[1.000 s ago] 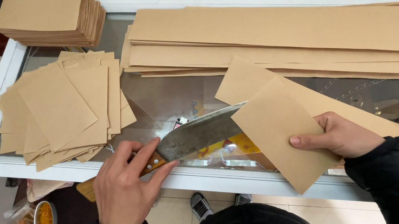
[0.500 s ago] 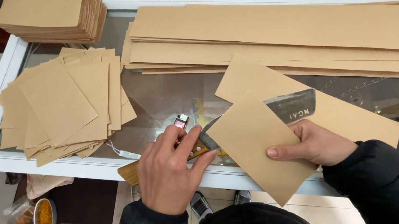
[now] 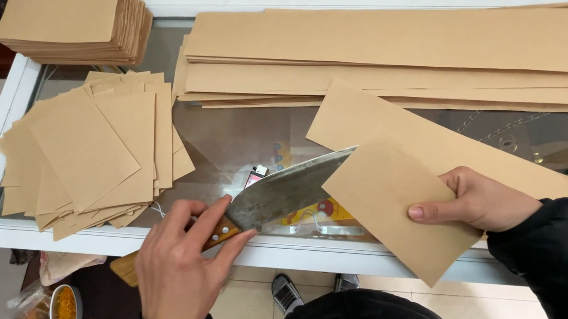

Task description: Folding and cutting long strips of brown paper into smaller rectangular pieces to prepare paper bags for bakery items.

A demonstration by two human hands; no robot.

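Nearest us, at the bench's front edge: our left hand is clenched on the wooden handle of a broad knife, the blade lying flat and pointing right, its tip hidden inside the fold.
Right hand: our right hand pinches the folded brown sheet by its right edge; that end of the sheet overhangs the white frame toward us.
Work in hand: we judge a cut along the fold is under way, with the blade inside the paper and the sheet not yet parted.
Done so far: a fanned heap of cut pieces lies left of the knife; farther off, at the back left corner, a squared stack stands.
Left to do: the long brown strips across the back make a thick pile, so we judge much remains.
Bare glass: a patch of glass top shows between the heap and the strips, where the blade sits.
Edges: the knife lies close along the front frame; the heap is near on its left, the strips just behind.
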